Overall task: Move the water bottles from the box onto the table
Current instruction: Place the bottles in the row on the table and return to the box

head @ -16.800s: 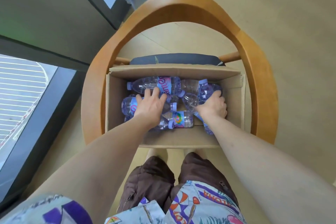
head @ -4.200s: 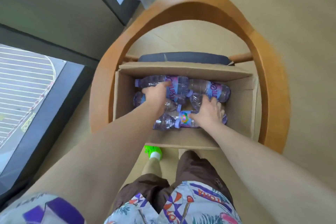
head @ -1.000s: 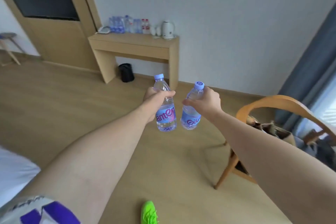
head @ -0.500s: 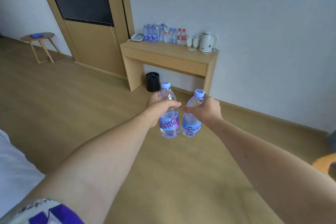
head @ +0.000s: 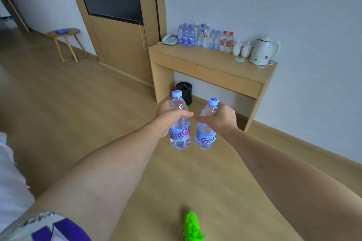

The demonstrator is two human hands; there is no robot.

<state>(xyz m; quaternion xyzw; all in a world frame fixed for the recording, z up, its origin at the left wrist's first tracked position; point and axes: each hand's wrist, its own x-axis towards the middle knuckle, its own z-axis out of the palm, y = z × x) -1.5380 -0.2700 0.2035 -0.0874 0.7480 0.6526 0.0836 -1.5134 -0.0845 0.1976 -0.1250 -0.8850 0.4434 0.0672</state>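
The left hand [head: 168, 115] has its grip clamped on one upright bottle [head: 179, 125], and the right hand [head: 223, 117] clamps another bottle [head: 205, 129]. Both bottles are in the air above the floor [head: 78, 103], and the surface [head: 211, 60] with more bottles [head: 203, 36] is at 12 o'clock.

A single head-worn camera looks forward and down along both outstretched arms, across the wooden floor [head: 82, 115] toward the distant worktop [head: 211, 64] against the wall.
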